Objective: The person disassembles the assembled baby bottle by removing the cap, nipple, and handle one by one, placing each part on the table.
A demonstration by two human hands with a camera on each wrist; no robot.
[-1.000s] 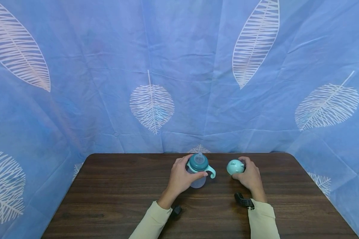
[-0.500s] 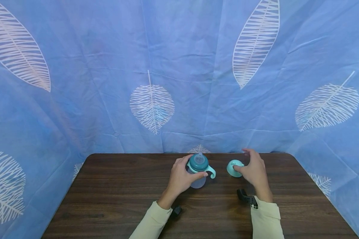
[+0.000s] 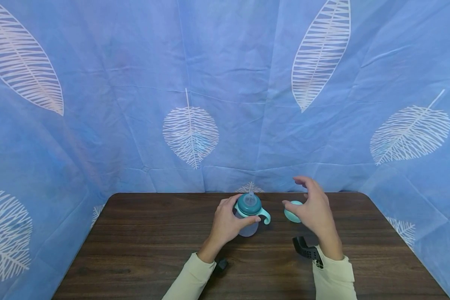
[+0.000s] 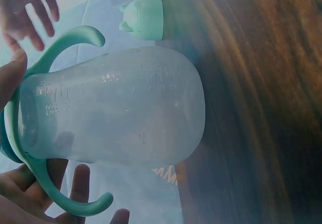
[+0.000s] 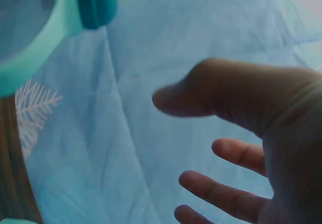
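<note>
A baby bottle (image 3: 249, 230) with a teal collar, a clear nipple and mint handles stands upright on the table. My left hand (image 3: 225, 219) grips it around the collar, thumb in front; in the left wrist view the translucent body (image 4: 115, 108) looks empty. To its right sits a mint cap (image 3: 291, 216) with small ears, standing rim down as the left wrist view shows. My right hand (image 3: 316, 210) is raised over the cap and hides part of it. Its fingers are spread and hold nothing, as the right wrist view shows.
The dark wood table (image 3: 153, 241) has rounded far corners. A blue cloth (image 3: 232, 125) with white leaf prints hangs behind and at both sides. Black straps (image 3: 306, 251) sit on the wrists.
My right hand has let go of the cap and risen away from it, now reaching slightly left. The cap stays on the table. My left hand and the bottle have not moved.
</note>
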